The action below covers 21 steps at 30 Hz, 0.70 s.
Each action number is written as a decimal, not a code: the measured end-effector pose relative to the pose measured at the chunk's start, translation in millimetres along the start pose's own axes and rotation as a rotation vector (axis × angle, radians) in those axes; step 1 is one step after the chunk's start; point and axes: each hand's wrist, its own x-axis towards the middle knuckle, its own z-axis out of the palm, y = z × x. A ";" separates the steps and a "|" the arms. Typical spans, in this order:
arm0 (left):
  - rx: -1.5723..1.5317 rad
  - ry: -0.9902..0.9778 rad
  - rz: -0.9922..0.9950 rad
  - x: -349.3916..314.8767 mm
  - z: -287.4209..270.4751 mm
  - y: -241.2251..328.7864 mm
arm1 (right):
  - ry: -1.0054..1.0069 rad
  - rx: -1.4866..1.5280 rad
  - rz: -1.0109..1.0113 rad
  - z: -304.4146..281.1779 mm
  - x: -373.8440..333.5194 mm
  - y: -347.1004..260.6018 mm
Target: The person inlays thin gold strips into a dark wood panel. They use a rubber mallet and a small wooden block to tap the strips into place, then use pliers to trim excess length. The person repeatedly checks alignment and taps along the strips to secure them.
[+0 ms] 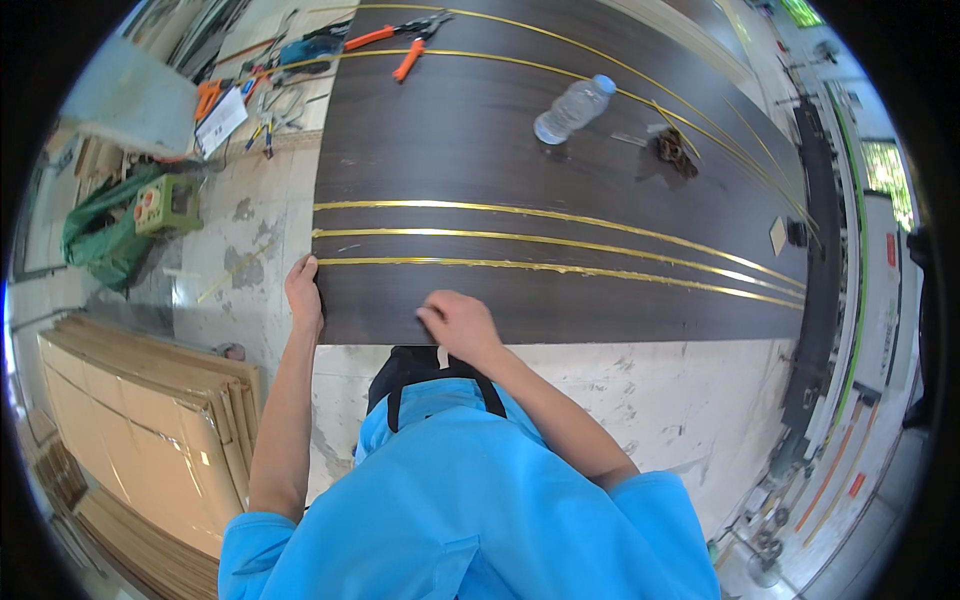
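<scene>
A wide dark board point(400, 300) lies in front of me, with three thin gold strips running along its near half. At the board's left edge, my left hand point(303, 290) is closed on the edge, its fingertips beside the end of the nearest gold strip point(440, 262). Ragged yellowish residue shows along that strip. My right hand point(460, 322) is over the board close to its near edge, fingers curled in; whatever they may hold is hidden. It is apart from the strips.
A water bottle point(575, 110) lies on the board near a crumpled brown rag point(675, 152). Orange-handled pliers point(405, 45) rest at the far left. A green stool point(168, 204) and stacked cardboard packs point(130, 420) stand left; a long machine rail point(820, 260) lies right.
</scene>
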 end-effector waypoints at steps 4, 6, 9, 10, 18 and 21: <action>0.033 -0.035 -0.012 11.6 -9.3 -8.3 | 0.316 0.092 0.145 -47.5 -56.4 65.3; 0.172 -0.032 0.112 16.9 -12.6 -9.0 | 0.516 0.180 0.209 -68.4 -81.5 93.4; 0.460 0.148 0.300 6.8 -8.1 -16.4 | 0.840 0.091 0.255 -110.2 -112.2 141.2; 0.559 0.232 0.422 1.3 -5.1 -17.7 | 0.891 0.103 0.332 -124.9 -121.1 157.9; 1.180 0.560 0.308 -41.3 35.5 -21.4 | 1.082 -0.431 0.656 -193.4 -147.3 287.1; 1.176 0.564 0.273 -45.1 40.4 -13.8 | 1.108 -0.487 0.683 -187.7 -142.5 306.5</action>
